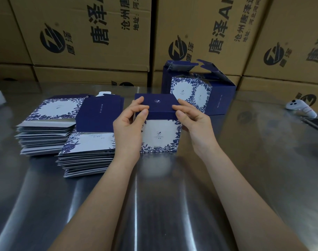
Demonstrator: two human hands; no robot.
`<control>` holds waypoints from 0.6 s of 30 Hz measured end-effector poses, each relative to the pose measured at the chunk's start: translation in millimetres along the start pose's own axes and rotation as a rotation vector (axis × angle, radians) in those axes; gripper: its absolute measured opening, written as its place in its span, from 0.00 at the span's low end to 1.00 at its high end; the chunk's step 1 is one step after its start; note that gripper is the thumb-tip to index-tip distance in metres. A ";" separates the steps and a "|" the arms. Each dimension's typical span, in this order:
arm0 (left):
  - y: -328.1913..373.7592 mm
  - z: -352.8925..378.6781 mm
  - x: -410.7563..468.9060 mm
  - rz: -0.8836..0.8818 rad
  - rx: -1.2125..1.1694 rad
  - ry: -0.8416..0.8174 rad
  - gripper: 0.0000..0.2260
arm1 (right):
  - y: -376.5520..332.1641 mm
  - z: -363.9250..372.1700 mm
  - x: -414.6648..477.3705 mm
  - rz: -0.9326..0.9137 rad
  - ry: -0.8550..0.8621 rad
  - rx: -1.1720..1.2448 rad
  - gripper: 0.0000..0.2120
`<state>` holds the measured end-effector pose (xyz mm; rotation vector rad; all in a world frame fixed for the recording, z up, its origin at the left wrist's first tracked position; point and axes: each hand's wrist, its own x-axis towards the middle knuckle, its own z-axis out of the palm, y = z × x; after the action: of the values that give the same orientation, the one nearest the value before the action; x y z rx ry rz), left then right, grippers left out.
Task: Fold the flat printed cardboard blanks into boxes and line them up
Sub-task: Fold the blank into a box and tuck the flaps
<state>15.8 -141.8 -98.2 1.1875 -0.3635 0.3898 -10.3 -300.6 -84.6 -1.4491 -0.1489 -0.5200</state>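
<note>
Box (159, 134): upright at mid-tabletop (154, 205), dead ahead, squarely between both hands. Printed front towards the wearer, long axis left to right. White face with blue floral border and small central logo.

Lid (155, 103): navy, folded down flat over the top, front flap lapping the white face. Seating of the flap not verifiable.

Left hand (129, 122): pinching the lid's front-left edge, fingers on top, thumb at the flap.

Right hand (190, 118): pinching the front-right corner likewise. Neither hand nearer than the other.

Judged: closing step almost done; placement in line outstanding.

Folded boxes (190, 93): behind and to the right, just beyond the right hand, top flaps standing open; number unclear.

Blanks: two flat stacks to the left, far stack (46, 131) and near stack (85, 153), the latter just beside the left wrist.

Cartons (91, 33): stacked along the back.
</note>
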 end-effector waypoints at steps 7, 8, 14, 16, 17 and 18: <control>-2.0 0.6 -1.2 -0.005 -0.019 0.010 0.14 | -0.4 1.2 0.6 0.008 0.034 0.024 0.10; -2.0 0.9 -1.0 -0.005 -0.015 0.016 0.14 | -0.7 1.8 0.6 0.004 0.042 0.023 0.11; -2.2 1.7 -1.8 -0.004 -0.011 0.002 0.12 | 1.1 0.1 1.2 0.019 0.023 0.038 0.11; -1.4 1.7 -3.0 0.008 -0.001 -0.002 0.11 | 2.6 -1.9 1.4 0.031 0.001 0.037 0.11; -1.3 1.4 -3.1 0.014 0.005 -0.003 0.11 | 3.0 -2.6 1.4 0.035 -0.003 0.039 0.12; -1.7 1.3 -3.2 0.017 0.011 -0.004 0.11 | 3.0 -3.1 1.5 0.035 -0.004 0.043 0.12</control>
<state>13.7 -143.9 -100.7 1.1967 -0.3757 0.4044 -8.4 -303.8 -87.1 -1.4090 -0.1366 -0.4822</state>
